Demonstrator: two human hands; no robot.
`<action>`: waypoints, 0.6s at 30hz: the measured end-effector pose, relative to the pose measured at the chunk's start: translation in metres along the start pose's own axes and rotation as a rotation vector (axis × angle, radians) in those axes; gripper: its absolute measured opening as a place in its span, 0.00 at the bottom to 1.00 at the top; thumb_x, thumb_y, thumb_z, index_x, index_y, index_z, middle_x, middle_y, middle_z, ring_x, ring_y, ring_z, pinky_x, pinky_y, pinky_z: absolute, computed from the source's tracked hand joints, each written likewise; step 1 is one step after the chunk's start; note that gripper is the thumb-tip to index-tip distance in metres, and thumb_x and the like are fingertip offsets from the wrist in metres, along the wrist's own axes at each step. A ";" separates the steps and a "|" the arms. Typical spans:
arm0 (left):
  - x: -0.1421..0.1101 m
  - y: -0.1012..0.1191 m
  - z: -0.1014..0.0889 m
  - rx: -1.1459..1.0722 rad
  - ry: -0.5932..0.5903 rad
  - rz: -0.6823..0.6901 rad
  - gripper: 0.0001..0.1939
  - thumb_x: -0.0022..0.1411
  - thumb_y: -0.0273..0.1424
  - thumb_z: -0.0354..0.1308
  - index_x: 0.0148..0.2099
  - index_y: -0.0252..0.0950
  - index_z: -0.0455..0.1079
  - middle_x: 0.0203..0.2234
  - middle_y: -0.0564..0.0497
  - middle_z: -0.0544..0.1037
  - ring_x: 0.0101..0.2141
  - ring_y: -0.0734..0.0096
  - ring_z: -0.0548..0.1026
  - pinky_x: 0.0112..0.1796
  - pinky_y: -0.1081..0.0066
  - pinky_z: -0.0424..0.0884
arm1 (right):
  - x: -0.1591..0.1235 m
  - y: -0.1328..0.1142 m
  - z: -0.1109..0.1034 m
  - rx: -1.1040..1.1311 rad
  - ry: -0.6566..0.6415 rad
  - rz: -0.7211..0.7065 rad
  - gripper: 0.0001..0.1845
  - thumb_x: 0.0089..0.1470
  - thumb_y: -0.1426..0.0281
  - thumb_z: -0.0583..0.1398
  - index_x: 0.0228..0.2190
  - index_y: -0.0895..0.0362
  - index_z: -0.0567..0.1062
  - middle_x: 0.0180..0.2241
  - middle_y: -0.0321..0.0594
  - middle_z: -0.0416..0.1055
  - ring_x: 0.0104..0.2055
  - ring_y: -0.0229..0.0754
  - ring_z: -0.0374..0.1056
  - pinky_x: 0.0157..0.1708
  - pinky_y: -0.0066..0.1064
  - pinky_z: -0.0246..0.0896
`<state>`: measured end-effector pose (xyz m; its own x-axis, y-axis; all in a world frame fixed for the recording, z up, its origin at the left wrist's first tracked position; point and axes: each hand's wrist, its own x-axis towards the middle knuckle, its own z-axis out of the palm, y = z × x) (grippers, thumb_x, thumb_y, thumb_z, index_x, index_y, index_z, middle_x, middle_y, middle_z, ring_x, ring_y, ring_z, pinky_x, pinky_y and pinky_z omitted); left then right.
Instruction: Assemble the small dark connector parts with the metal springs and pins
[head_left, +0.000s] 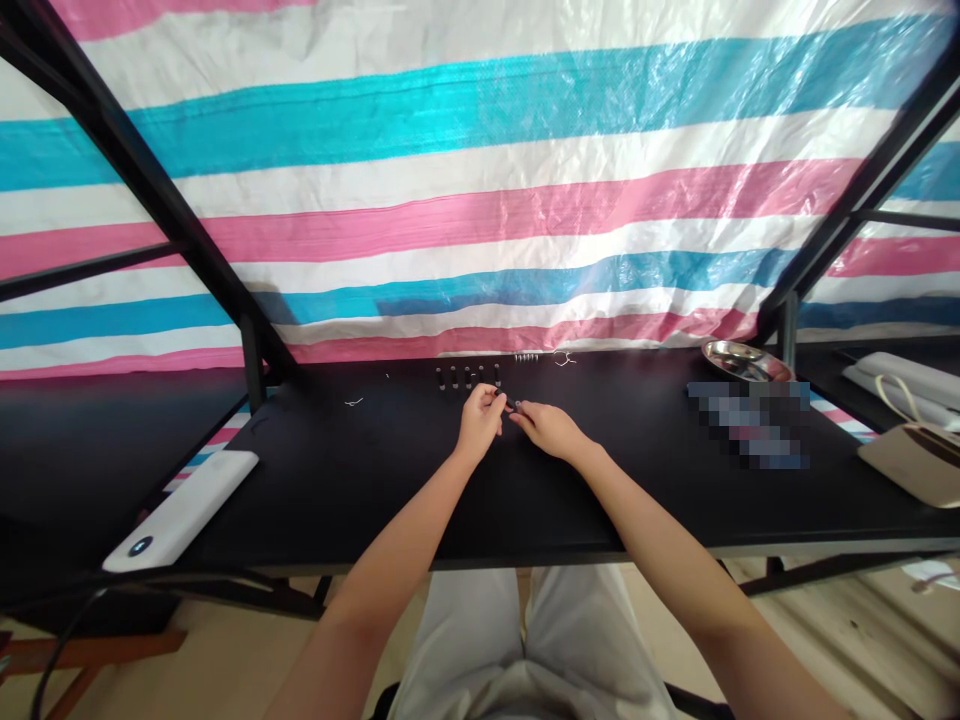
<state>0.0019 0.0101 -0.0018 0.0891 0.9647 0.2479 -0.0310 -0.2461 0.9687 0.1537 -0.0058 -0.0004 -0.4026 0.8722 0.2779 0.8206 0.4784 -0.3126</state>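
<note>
Over the middle of the black table, my left hand (pixel 481 428) pinches one end of a small dark strip with a shiny metal end (pixel 509 402). My right hand (pixel 556 430) is closed at its other end, fingertips pressed together near the metal part. The two hands almost meet, and the fingers hide much of the strip. Just beyond my left hand, several similar short black strips (pixel 454 378) with metal ends lie in a row. Farther back is a line of tiny silver pieces (pixel 526 357), beside a thin pale tangle (pixel 564 358) like wire or thread.
A white elongated device (pixel 184 510) lies at the table's left end. At the back right stands a round metal dish (pixel 748 362), with a blurred-out item (pixel 750 425) before it. A beige bag (pixel 911 465) sits far right. Black frame bars (pixel 172 230) slope in front of a striped sheet (pixel 480 200).
</note>
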 end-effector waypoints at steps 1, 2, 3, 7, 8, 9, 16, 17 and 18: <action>0.000 0.001 0.000 -0.014 -0.004 -0.003 0.11 0.56 0.38 0.52 0.34 0.36 0.57 0.22 0.56 0.71 0.11 0.86 0.61 0.13 0.80 0.54 | 0.000 0.000 0.000 -0.002 -0.007 0.002 0.15 0.61 0.62 0.46 0.32 0.56 0.68 0.30 0.40 0.71 0.29 0.37 0.66 0.28 0.26 0.50; 0.000 0.002 0.000 -0.024 -0.009 -0.004 0.11 0.56 0.38 0.52 0.34 0.36 0.57 0.22 0.57 0.71 0.11 0.85 0.61 0.13 0.81 0.54 | 0.000 0.000 0.000 -0.007 -0.014 0.005 0.15 0.61 0.62 0.46 0.32 0.56 0.68 0.30 0.40 0.71 0.29 0.38 0.67 0.28 0.26 0.50; 0.000 0.002 0.001 -0.030 -0.014 -0.003 0.11 0.56 0.38 0.52 0.34 0.36 0.57 0.22 0.57 0.71 0.11 0.85 0.61 0.13 0.81 0.53 | 0.000 0.000 0.000 -0.013 -0.021 0.008 0.15 0.61 0.62 0.47 0.32 0.56 0.68 0.31 0.40 0.71 0.30 0.38 0.67 0.27 0.26 0.50; -0.001 0.003 0.001 -0.020 -0.018 0.009 0.11 0.56 0.38 0.52 0.34 0.36 0.57 0.22 0.57 0.71 0.11 0.86 0.61 0.13 0.81 0.54 | 0.000 -0.001 0.000 -0.039 -0.040 0.010 0.15 0.61 0.62 0.47 0.35 0.57 0.69 0.32 0.41 0.72 0.30 0.38 0.68 0.28 0.26 0.51; -0.001 0.003 0.001 -0.014 -0.017 0.013 0.11 0.56 0.38 0.52 0.34 0.36 0.57 0.22 0.57 0.71 0.11 0.86 0.61 0.12 0.81 0.54 | 0.000 0.000 0.000 -0.044 -0.044 0.009 0.15 0.61 0.62 0.47 0.35 0.56 0.69 0.32 0.41 0.72 0.31 0.39 0.68 0.28 0.26 0.51; -0.001 0.003 0.001 -0.008 -0.019 0.016 0.11 0.56 0.38 0.52 0.34 0.36 0.57 0.22 0.57 0.71 0.11 0.86 0.61 0.12 0.81 0.54 | 0.000 0.000 0.000 -0.049 -0.048 0.009 0.15 0.61 0.62 0.47 0.35 0.56 0.69 0.32 0.41 0.72 0.31 0.39 0.68 0.28 0.26 0.52; -0.001 -0.002 0.001 0.067 -0.041 0.056 0.13 0.56 0.40 0.52 0.36 0.37 0.57 0.24 0.56 0.71 0.11 0.86 0.61 0.13 0.80 0.56 | -0.001 0.001 -0.001 -0.078 -0.064 0.015 0.16 0.60 0.62 0.46 0.34 0.57 0.69 0.33 0.42 0.73 0.32 0.39 0.69 0.29 0.26 0.52; -0.001 -0.003 0.001 0.091 -0.040 0.066 0.13 0.56 0.40 0.52 0.36 0.37 0.57 0.25 0.56 0.71 0.12 0.86 0.61 0.14 0.80 0.57 | -0.001 0.001 -0.001 -0.084 -0.065 0.018 0.16 0.60 0.61 0.46 0.34 0.56 0.69 0.33 0.42 0.73 0.32 0.39 0.69 0.29 0.26 0.52; -0.001 -0.004 0.001 0.114 -0.040 0.075 0.13 0.56 0.40 0.52 0.37 0.37 0.57 0.25 0.56 0.71 0.12 0.86 0.61 0.14 0.80 0.57 | -0.001 0.001 -0.001 -0.090 -0.067 0.022 0.16 0.60 0.61 0.46 0.34 0.56 0.69 0.33 0.41 0.73 0.31 0.39 0.69 0.29 0.26 0.52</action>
<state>0.0025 0.0096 -0.0057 0.1302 0.9391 0.3180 0.0743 -0.3291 0.9414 0.1558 -0.0062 0.0001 -0.4078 0.8886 0.2101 0.8615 0.4507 -0.2340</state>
